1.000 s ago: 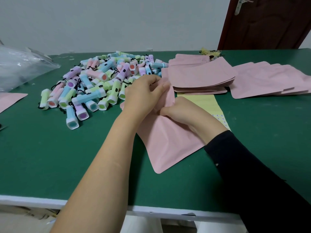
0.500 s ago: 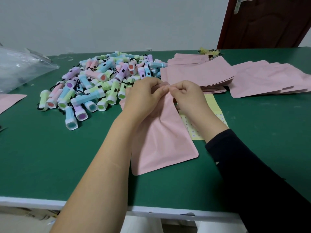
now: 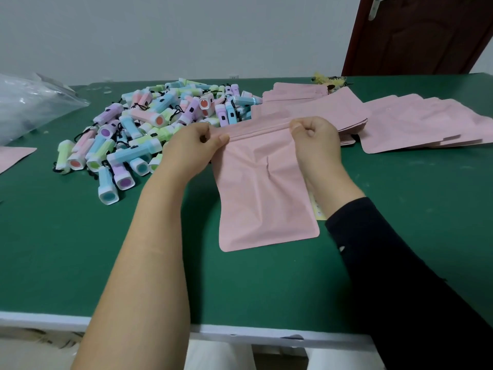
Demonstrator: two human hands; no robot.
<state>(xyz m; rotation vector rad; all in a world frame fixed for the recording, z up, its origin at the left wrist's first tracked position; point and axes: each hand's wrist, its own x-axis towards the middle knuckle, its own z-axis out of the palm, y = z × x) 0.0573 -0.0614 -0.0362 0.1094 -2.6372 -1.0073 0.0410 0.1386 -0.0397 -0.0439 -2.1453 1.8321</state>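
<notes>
Left hand (image 3: 192, 148) and right hand (image 3: 316, 141) pinch the pink pouch (image 3: 266, 198) at its top corners.

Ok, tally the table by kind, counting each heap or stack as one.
Held pink zip pouch: 1
Pink pouch stacks: 2
Lone pink pouch, left edge: 1
Mini flashlight heap: 1
Clear plastic bag: 1
Yellow sheet: 1
Yellow fluffy thing: 1
Total: 8

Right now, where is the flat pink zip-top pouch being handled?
In the head view, the flat pink zip-top pouch sits at centre frame, its top strip pinched by the left hand and right hand, just right of the pile of pastel plastic flashlights.
</notes>
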